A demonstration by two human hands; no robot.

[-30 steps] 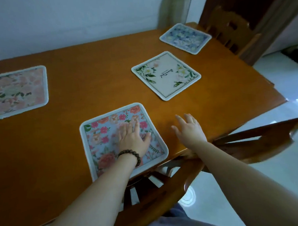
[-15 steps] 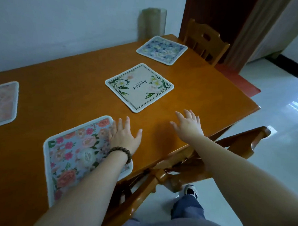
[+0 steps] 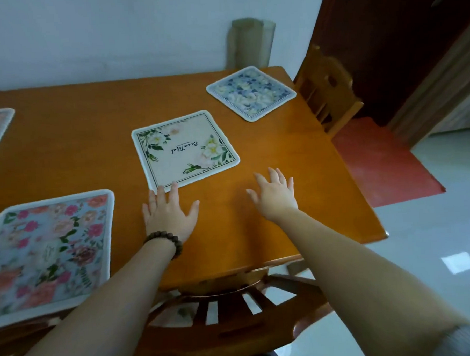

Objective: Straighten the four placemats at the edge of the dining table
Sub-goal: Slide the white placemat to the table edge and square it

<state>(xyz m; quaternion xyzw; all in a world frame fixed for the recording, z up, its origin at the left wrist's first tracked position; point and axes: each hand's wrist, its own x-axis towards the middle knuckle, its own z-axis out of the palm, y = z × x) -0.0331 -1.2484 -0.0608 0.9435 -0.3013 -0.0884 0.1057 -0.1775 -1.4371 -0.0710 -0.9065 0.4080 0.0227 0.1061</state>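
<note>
Hands are leaving the pink floral placemat (image 3: 51,250), lying squared at eight o'clock; left hand (image 3: 168,213) and right hand (image 3: 276,196), fingers spread, grasping nothing, are reaching the skewed white placemat (image 3: 184,149) at twelve o'clock.

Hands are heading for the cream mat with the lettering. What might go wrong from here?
1. The left hand reaches only the cream mat at its near corner; pushing there alone may spin it further.
2. The right hand is still off the mat.
3. The blue mat sits close beyond; a hard shove could bump it.
</note>
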